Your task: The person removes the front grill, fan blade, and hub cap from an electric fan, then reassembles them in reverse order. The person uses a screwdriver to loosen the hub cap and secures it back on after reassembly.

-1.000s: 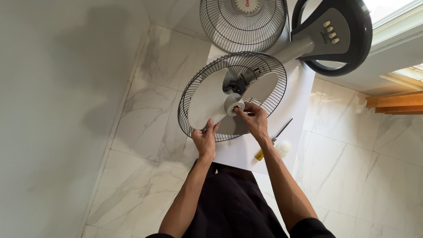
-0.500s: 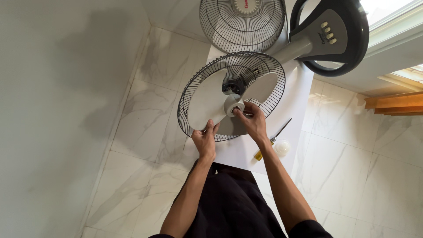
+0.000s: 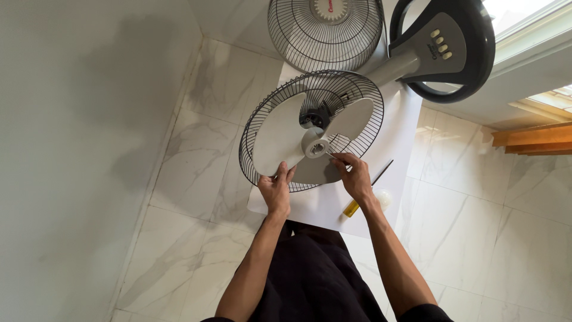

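Black cloth of lap [image 3: 310, 274] nearest, both forearms reaching out over it. Left hand [image 3: 276, 191]: fingers curled over near rim of rear fan guard [image 3: 253, 128], gripping black wire. Right hand [image 3: 356, 177]: fingertips pinched on thin metal tool, tip set toward hub [image 3: 316, 146] of pale grey fan blade [image 3: 280, 140]; exact kind of tool too small to tell. Blade seated inside guard, three lobes, hub facing up. Guard and blade lying on white sheet [image 3: 322, 206] spread over white marbled floor tiles [image 3: 196, 161]. Just right of right hand, on sheet: screwdriver [image 3: 363, 194], yellow handle, dark shaft. Beyond, grey fan neck running to round black base [image 3: 471, 65] with pale buttons. Farthest, front fan guard [image 3: 325, 33], dark wire, round centre cap, lying apart from rear guard
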